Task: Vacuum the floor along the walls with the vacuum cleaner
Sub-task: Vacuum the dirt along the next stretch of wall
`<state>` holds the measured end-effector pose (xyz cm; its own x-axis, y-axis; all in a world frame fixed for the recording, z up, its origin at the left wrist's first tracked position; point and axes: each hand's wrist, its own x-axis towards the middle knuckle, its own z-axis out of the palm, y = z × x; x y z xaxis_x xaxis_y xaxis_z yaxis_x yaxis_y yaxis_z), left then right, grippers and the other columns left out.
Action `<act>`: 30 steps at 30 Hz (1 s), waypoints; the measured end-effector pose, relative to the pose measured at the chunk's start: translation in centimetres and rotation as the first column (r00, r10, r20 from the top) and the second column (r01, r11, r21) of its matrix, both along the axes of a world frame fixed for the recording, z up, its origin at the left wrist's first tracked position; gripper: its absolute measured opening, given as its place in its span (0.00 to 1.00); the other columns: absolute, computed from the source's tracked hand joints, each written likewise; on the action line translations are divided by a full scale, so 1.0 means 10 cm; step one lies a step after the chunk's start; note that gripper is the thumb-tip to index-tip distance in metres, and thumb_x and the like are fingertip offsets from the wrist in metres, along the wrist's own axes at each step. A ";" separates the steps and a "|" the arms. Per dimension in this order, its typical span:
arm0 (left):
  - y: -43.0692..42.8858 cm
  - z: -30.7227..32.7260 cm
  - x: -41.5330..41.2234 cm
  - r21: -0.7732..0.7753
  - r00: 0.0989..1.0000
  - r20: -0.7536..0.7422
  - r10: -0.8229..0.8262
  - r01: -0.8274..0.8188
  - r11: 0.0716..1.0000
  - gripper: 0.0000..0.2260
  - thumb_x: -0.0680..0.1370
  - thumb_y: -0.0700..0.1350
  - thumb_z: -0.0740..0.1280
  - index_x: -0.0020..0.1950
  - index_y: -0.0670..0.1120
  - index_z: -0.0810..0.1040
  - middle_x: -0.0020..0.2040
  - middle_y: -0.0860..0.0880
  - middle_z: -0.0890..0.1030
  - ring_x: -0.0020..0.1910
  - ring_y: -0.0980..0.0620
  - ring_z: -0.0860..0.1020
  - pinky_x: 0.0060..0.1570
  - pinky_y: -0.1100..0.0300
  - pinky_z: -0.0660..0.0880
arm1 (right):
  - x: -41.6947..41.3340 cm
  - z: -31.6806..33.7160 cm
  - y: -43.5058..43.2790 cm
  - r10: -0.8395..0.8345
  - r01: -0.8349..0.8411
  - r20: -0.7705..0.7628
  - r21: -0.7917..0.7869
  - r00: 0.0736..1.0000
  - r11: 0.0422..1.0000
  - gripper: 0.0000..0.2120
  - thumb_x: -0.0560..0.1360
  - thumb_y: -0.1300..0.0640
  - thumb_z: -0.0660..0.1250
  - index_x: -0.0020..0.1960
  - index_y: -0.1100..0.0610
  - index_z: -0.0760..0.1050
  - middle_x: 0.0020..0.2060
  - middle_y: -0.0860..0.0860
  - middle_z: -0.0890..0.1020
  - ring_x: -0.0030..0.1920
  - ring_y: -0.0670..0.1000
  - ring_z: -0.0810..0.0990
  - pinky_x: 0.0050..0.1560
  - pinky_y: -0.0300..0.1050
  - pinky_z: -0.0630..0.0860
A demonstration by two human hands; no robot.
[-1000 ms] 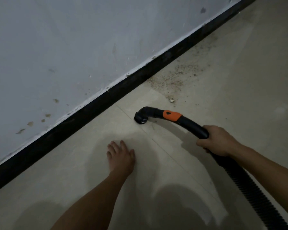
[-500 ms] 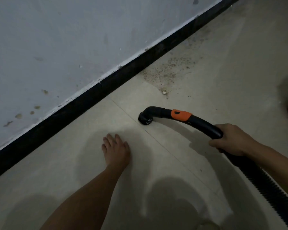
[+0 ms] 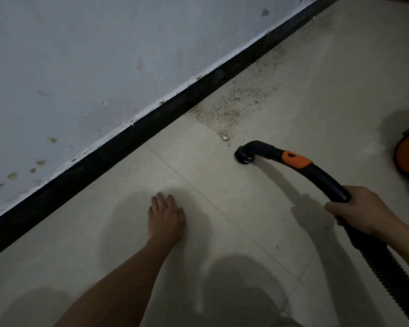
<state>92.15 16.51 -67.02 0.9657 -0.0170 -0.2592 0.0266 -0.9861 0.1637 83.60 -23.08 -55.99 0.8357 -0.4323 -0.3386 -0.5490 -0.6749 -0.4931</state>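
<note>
Wall [image 3: 104, 55]: white, spotty, black strip along the bottom.
Floor [image 3: 293, 90]: pale tiles.
Hose [image 3: 316, 175]: black, mouth down on the floor, near the crumbs [image 3: 224, 109].
Right hand [image 3: 361, 208]: wrapped tight around the hose.
Left hand [image 3: 165, 218]: flat on the floor, holding nothing.

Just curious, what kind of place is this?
Probably a bare indoor room: a tiled floor, a scuffed painted wall with a dark skirting board, and grit beside it.

Left hand [image 3: 167, 219] apparently flat, fingers spread; right hand [image 3: 361, 212] fisted
</note>
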 end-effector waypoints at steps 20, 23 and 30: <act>-0.32 -0.41 0.29 -0.043 0.980 0.197 0.032 -0.024 0.999 0.31 0.80 0.58 0.43 0.78 0.43 0.50 0.79 0.43 0.48 0.78 0.46 0.44 0.75 0.54 0.40 | 2.33 -0.49 0.42 -0.103 0.076 0.106 0.236 0.989 0.969 0.08 0.69 0.58 0.74 0.41 0.59 0.75 0.31 0.57 0.82 0.27 0.55 0.81 0.31 0.46 0.78; -0.32 -0.43 0.29 -0.038 0.980 0.198 0.031 -0.024 0.999 0.31 0.80 0.58 0.43 0.78 0.43 0.50 0.79 0.43 0.48 0.78 0.46 0.43 0.75 0.53 0.40 | 2.63 -0.55 0.59 -0.099 0.069 0.112 0.243 0.989 0.968 0.09 0.69 0.58 0.74 0.44 0.60 0.76 0.31 0.57 0.82 0.29 0.57 0.82 0.34 0.48 0.79; -0.31 -0.41 0.30 -0.031 0.980 0.199 0.028 -0.022 0.999 0.30 0.81 0.57 0.45 0.78 0.42 0.51 0.79 0.42 0.49 0.78 0.45 0.44 0.75 0.51 0.43 | 2.53 -0.66 0.90 -0.045 0.014 0.134 0.225 0.990 0.974 0.09 0.69 0.54 0.73 0.41 0.58 0.77 0.33 0.56 0.83 0.34 0.59 0.84 0.44 0.59 0.83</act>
<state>95.15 13.45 -71.17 0.9981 0.0034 -0.0614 0.0154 -0.9803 0.1967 108.91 -14.06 -62.55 0.8690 -0.3841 -0.3119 -0.4832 -0.5234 -0.7018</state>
